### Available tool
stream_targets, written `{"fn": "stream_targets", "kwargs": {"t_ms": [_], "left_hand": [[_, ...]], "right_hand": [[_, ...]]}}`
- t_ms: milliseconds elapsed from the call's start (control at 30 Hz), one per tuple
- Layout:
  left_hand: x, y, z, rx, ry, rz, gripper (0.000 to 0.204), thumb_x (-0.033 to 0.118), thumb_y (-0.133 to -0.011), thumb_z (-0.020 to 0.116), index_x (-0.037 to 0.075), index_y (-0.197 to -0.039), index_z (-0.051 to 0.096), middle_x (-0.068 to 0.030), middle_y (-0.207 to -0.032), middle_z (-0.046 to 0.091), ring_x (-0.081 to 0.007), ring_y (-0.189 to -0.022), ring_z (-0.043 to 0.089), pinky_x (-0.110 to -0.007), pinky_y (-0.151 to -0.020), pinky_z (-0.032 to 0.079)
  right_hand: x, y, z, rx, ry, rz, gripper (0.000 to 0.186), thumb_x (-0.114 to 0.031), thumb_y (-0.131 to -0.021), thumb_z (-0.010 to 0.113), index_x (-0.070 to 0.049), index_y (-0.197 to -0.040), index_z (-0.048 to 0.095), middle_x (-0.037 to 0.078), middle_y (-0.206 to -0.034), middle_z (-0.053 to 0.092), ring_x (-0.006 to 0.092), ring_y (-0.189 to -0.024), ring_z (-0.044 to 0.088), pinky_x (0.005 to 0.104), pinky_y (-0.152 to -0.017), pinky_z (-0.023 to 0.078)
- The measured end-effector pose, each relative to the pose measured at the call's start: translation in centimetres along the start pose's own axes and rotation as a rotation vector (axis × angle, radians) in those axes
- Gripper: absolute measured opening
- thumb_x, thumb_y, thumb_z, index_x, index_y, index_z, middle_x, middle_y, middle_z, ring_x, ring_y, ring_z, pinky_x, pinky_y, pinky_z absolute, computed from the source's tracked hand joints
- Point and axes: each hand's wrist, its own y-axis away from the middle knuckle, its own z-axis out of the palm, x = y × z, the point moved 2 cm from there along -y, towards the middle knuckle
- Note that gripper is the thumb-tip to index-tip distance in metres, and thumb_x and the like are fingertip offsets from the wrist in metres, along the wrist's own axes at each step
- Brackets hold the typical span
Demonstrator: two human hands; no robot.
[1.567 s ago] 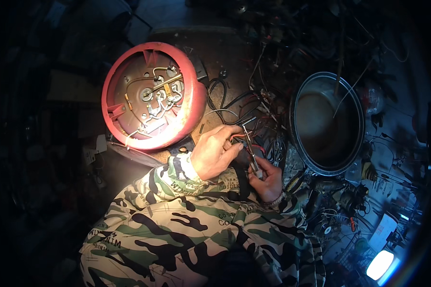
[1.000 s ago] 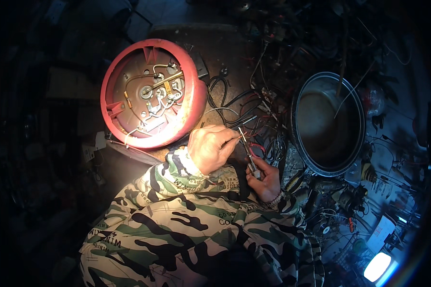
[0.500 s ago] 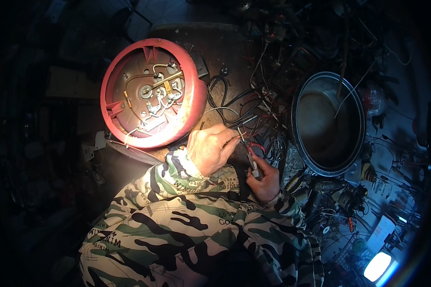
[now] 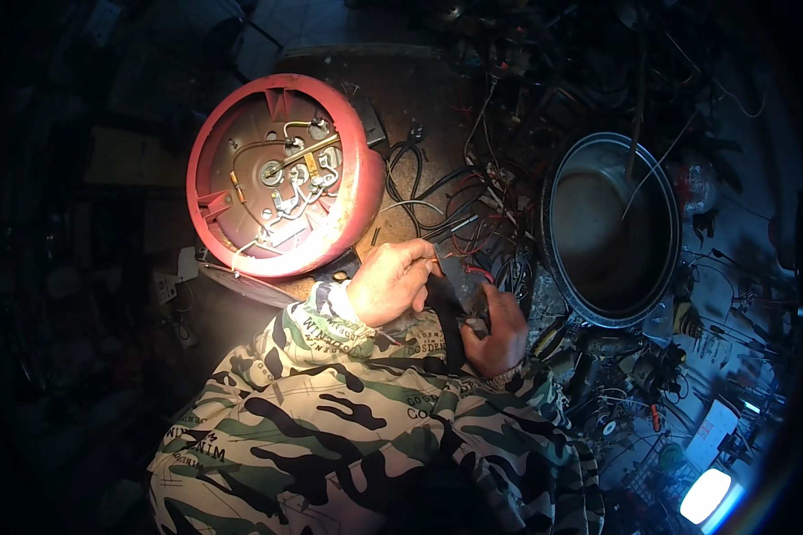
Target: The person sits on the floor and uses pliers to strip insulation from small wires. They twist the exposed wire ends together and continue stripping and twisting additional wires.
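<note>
My left hand [image 4: 388,283] is closed in a pinch near the middle, with the end of a thin wire [image 4: 434,260] at its fingertips. Just to the right, my right hand [image 4: 498,334] is wrapped around red-handled pliers [image 4: 481,273]; their jaws are hard to make out and most of the tool is hidden by the fingers. Beyond my left hand, a round red housing [image 4: 374,169] rests open side up. Inside it are a brown metal plate [image 4: 241,160], terminals and sleeved wires.
A dark cable [image 4: 401,183] loops on the worktable beside tangled wires [image 4: 495,209]. On the right stands a round metal pot [image 4: 598,218] with a dark rim. Tools and parts clutter the lower right, near a bright lamp [image 4: 705,497]. Camouflage cloth covers my arms and lap.
The pliers have drawn away from the wire at my left fingertips and tilted down within my right hand. My left hand has shifted slightly; the red housing stays put.
</note>
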Motion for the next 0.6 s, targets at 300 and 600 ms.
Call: {"fn": "stream_targets", "kwargs": {"t_ms": [300,600], "left_hand": [[-0.6,-0.1,0.4,0.175,-0.292,0.223,0.018,0.012,-0.086,0.055,-0.005,-0.083,0.051,-0.0245,-0.068,0.057,-0.0461,-0.068,0.059,-0.047,-0.058,0.045],[-0.5,0.0,0.9,0.228,-0.314,0.377,0.04,0.028,-0.086,0.074,0.005,-0.071,0.046,-0.0073,-0.053,0.044,-0.0235,-0.046,0.045,-0.037,-0.047,0.035]], "right_hand": [[-1.1,-0.5,-0.4,-0.104,-0.214,0.076,0.061,-0.003,-0.066,0.073,0.004,-0.124,0.057,0.02,-0.098,0.061,0.0338,-0.078,0.066,0.0413,-0.066,0.054],[-0.1,0.0,0.6,-0.234,-0.57,0.27,0.05,-0.003,-0.071,0.069,0.007,-0.12,0.06,0.017,-0.092,0.065,0.0201,-0.074,0.065,0.0322,-0.068,0.052]]}}
